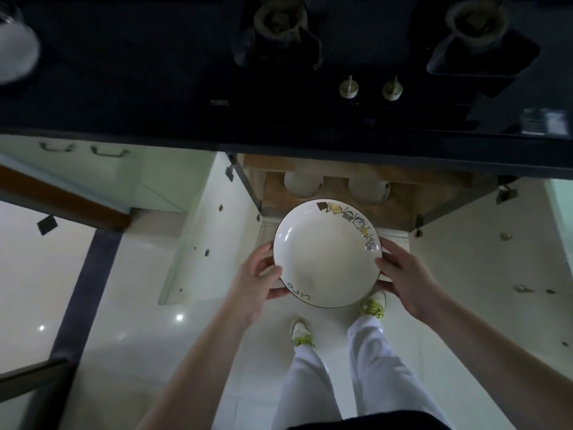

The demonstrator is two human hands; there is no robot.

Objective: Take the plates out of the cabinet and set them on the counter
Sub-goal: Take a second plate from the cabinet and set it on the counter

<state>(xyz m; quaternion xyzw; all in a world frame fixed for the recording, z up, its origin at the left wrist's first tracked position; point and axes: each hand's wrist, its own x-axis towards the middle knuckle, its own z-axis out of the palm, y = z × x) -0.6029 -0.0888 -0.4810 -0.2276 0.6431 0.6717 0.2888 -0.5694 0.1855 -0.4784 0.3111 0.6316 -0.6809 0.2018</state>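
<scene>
Cabinet [325,193] interior is dim — two pale dishes [303,184] are partly hidden. Left hand [257,280] and right hand [403,274] grip an empty plate [325,256] below the bench [155,88].

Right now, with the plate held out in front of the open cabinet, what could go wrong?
1. The white patterned ceramic plate is gripped only at its rim by the left hand and right hand, over hard tile; it might slip.
2. Lifting it could clip the dark counter edge overhanging just above.
</scene>
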